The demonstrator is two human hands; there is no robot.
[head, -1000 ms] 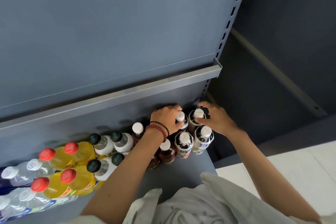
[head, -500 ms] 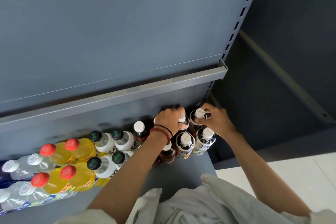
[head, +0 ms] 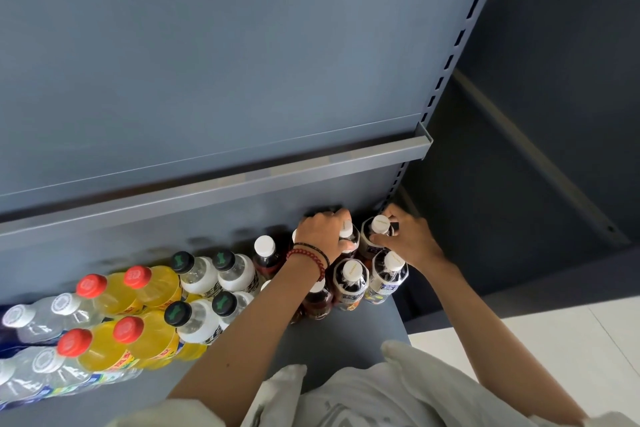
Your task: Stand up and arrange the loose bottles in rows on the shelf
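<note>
Shelf (head: 346, 343): grey metal, runs across the lower half of the frame. The upper shelf edge (head: 277, 173) crosses mid-frame and overhangs it, so both arms reach in underneath. Pale floor (head: 554, 340) at lower right.

Stock stands upright in a double row, caps toward the camera, sorted by kind from left to right:
- water bottles (head: 45, 319) at lower left
- yellow bottles (head: 149, 291) with red caps
- green-capped bottles (head: 197, 277)
- dark bottles (head: 349, 284) with white caps at the shelf's right end, centre frame

They sit like with like and shoulder to shoulder. This is likely deliberate, since each bottle steadies its neighbour and the rows read cleanly.

Left hand (head: 320, 232), centre frame: fingers curl down over the top of a back-row bottle (head: 346, 230) and grip it around the cap and shoulder.

Right hand (head: 412, 243), just right of it: fingers pinch the neck of the corner bottle (head: 379, 225), close under its cap.

Holding from the top makes sense, as the bodies are packed too tight to get fingers between them.

Judgement: the step in hand is seating these two back-row bottles square against the back panel (head: 242, 218). The arranging looks nearly complete.

Beaded bracelets (head: 308, 255) on the left wrist.
</note>
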